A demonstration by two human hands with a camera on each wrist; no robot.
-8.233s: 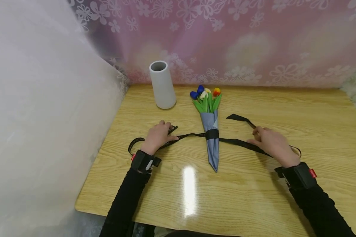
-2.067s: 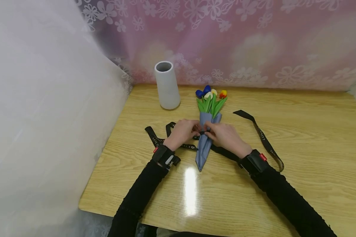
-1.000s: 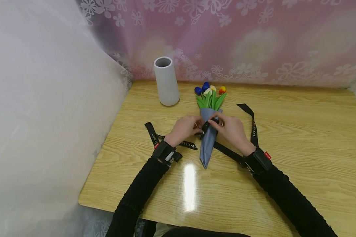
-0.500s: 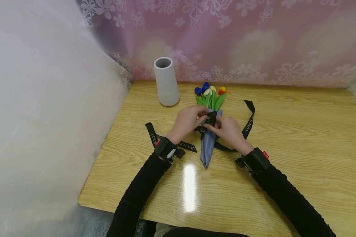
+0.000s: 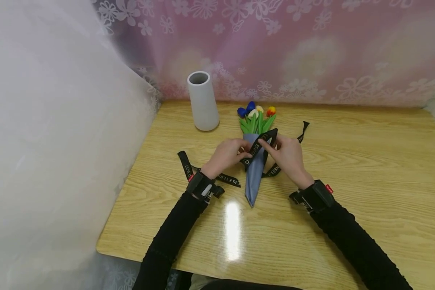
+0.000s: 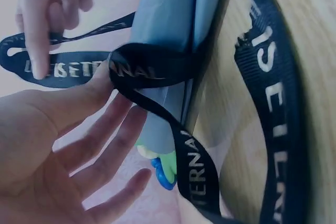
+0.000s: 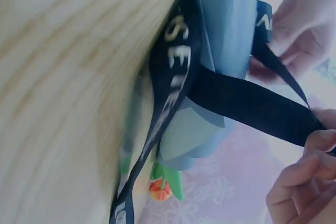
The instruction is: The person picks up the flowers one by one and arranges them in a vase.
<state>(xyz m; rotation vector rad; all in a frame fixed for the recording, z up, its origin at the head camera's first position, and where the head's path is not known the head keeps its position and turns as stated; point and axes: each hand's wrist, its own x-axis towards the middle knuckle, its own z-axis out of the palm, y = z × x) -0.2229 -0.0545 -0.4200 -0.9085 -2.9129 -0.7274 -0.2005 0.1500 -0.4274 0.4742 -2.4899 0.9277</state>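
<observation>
A bouquet of artificial tulips (image 5: 253, 127) in blue, white and orange lies on the table, wrapped in a grey-blue paper cone (image 5: 254, 183). Black ribbon (image 5: 256, 149) printed with white lettering passes round the wrapper. My left hand (image 5: 225, 157) pinches the ribbon between thumb and forefinger at the wrapper's left side; the other fingers (image 6: 113, 153) spread loosely. To the upper right, my right hand (image 5: 289, 159) holds a bent loop of the ribbon raised over the wrapper. From the right wrist view, a ribbon band (image 7: 252, 103) runs taut from the wrapper to the right fingers (image 7: 310, 166).
A white vase (image 5: 204, 106) stands upright behind and left of the bouquet. One loose ribbon tail (image 5: 185, 164) lies on the wooden table (image 5: 366, 161) to the left, another (image 5: 273, 171) to the right. A pink floral curtain (image 5: 275, 52) hangs along the back edge.
Both hands, once far apart on the two ribbon ends, have come together over the bouquet. Lately the right hand has drawn a ribbon loop up and right, and the right tail has shortened.
</observation>
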